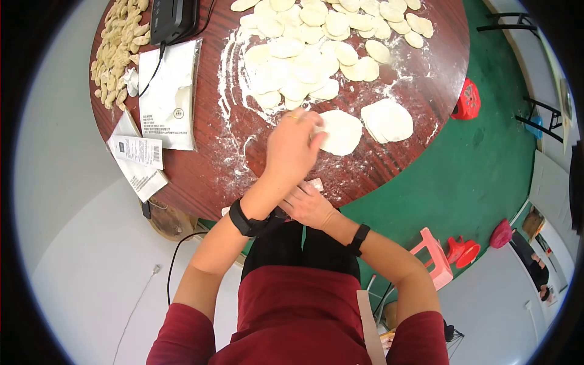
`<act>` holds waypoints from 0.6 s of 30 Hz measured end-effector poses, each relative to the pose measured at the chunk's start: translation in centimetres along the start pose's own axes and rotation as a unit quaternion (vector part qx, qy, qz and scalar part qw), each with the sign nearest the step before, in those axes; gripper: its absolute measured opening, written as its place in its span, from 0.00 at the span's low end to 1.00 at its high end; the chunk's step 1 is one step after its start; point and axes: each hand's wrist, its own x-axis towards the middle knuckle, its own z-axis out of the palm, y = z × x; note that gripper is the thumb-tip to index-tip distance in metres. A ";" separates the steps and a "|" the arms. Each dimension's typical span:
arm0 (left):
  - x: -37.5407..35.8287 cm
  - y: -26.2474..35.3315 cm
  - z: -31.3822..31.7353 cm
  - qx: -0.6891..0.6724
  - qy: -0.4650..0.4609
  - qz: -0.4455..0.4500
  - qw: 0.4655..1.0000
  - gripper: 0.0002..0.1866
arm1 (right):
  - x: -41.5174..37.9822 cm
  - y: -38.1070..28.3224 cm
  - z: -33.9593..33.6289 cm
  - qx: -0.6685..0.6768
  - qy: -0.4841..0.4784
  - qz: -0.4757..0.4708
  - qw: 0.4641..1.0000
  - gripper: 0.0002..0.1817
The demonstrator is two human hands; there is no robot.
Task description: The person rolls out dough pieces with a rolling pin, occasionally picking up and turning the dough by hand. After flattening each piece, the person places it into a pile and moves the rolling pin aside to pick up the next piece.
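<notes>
On the floured wooden round table point(389, 164), a flat dough wrapper point(342, 131) is being pressed at its left edge by the left hand point(292, 149), which is reached forward across the body's midline. Its fingers are curled downward and held close together, with their tips on the rim of the wrapper; whether a pinch is made cannot be told, since the fingertips are hidden beneath the back of the hand. A ring is seen on one finger, and a black wristband point(246, 220) is worn on that wrist. The right hand point(307, 204) is held lower, at the near edge of the table and partly beneath the left forearm; its fingers are seen lying loosely together, and a small pale piece point(316, 182) is seen at their tips, though a grip on it cannot be confirmed. Just beside the wrapper, to the right, a small stack of finished wrappers point(387, 120) is laid. Farther back, a large spread of round wrappers point(316, 48) is scattered over the flour. At the far left edge, a heap of folded dumplings point(118, 45) is gathered, near a black device point(173, 18) and a white flour bag point(167, 97).
</notes>
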 end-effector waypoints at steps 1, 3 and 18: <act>0.1 0.2 0.5 0.024 -0.017 0.072 0.997 0.12 | -0.2 0.0 0.2 0.003 0.001 -0.006 1.000 0.26; 0.2 0.2 1.5 0.034 -0.077 0.124 0.989 0.13 | -0.6 -0.1 0.7 -0.006 -0.024 -0.010 1.000 0.25; -2.2 -3.7 -0.2 0.096 -0.178 0.146 0.968 0.12 | 0.0 0.2 -0.2 0.033 -0.009 -0.006 0.999 0.24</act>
